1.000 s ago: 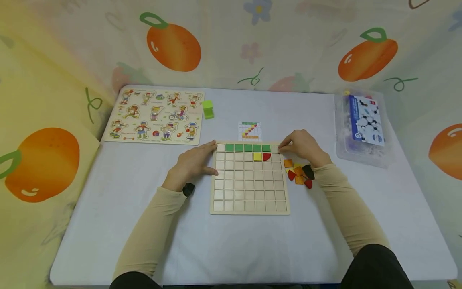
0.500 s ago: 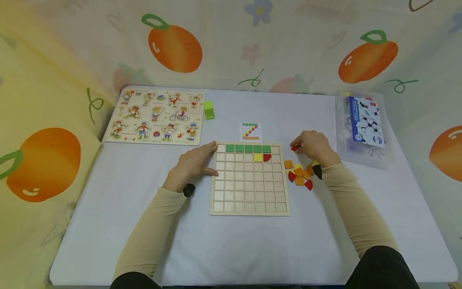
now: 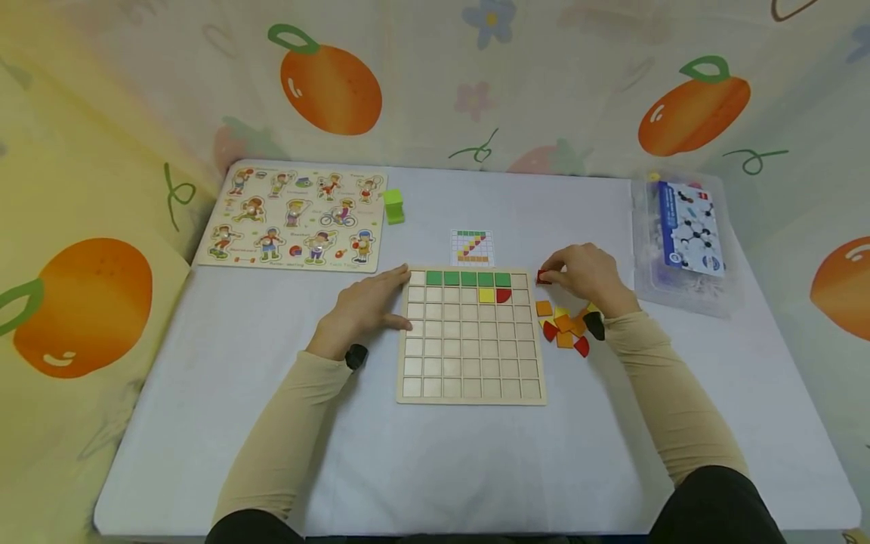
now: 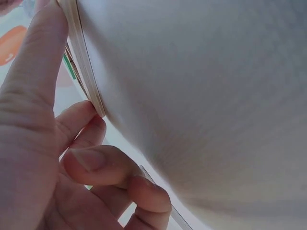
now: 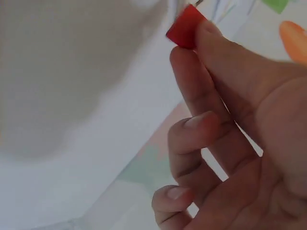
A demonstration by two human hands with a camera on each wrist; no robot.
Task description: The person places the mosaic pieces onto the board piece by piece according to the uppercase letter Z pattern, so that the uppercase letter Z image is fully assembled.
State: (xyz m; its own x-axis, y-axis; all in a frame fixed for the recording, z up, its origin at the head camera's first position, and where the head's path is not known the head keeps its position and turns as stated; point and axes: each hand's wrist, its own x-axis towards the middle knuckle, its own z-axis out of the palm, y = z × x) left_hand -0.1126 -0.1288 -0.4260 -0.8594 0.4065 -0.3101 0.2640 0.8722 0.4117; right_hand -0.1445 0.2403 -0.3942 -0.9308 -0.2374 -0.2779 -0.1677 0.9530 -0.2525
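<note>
Where thumb and forefinger of the right hand (image 3: 590, 276) meet: one red piece (image 5: 184, 28), pinched at the tips, just off the far right corner of the board; other fingers loosely bent. Left of those fingertips: one wooden grid board (image 3: 451, 347), flat on a white table (image 3: 469, 468), bearing five green squares (image 3: 469, 279) in its far row; in the row below, one yellow square (image 3: 486, 295) and one red quarter-round (image 3: 503, 295). At the board's left edge: left hand (image 3: 360, 306), thumb and forefinger spread wide, touching the rim. Nearer the person than the pinching fingers: loose pieces (image 3: 564, 323), orange, yellow and red, heaped together. Left of and beyond the right fingertips: one pattern card (image 3: 472, 248). Right of the right hand: one clear plastic box (image 3: 649, 264), labelled. Beyond the left fingers: light green blocks (image 3: 393, 206); beside these, one picture puzzle (image 3: 292, 215).
</note>
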